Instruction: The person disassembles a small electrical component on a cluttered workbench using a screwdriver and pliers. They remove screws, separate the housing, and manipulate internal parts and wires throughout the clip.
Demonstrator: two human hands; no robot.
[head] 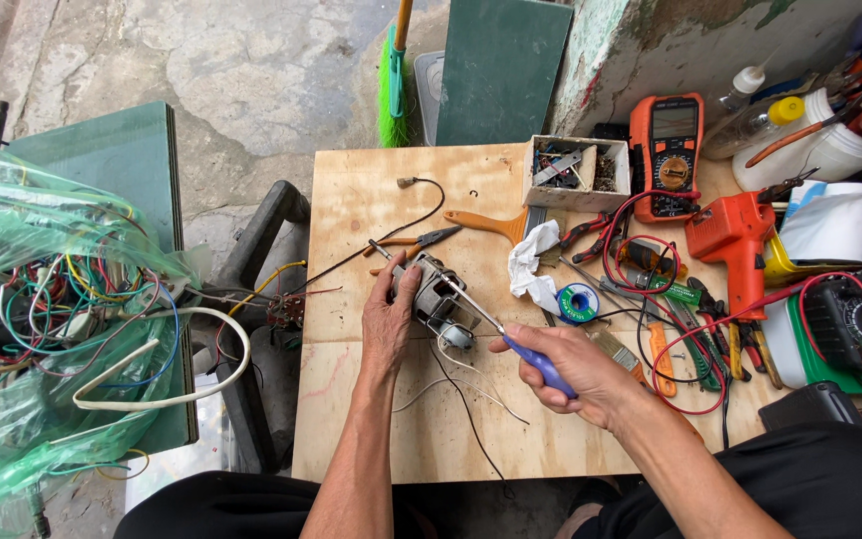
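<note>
Right hand (576, 379), lower centre, is gripping a blue-handled screwdriver (496, 334); left hand (388, 317) is clasping the small metal motor (441, 299). Tip slippage risks gouging fingers.

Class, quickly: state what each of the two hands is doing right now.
Left hand: closed on the small grey metal motor.
Right hand: closed on the blue-handled screwdriver.

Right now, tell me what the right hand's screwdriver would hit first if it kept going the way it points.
The right hand aims the blue-handled screwdriver up and left. Its shaft already lies at the small motor the left hand steadies, so that comes first; beyond it, probably the orange-handled pliers, though depth is unclear.
</note>
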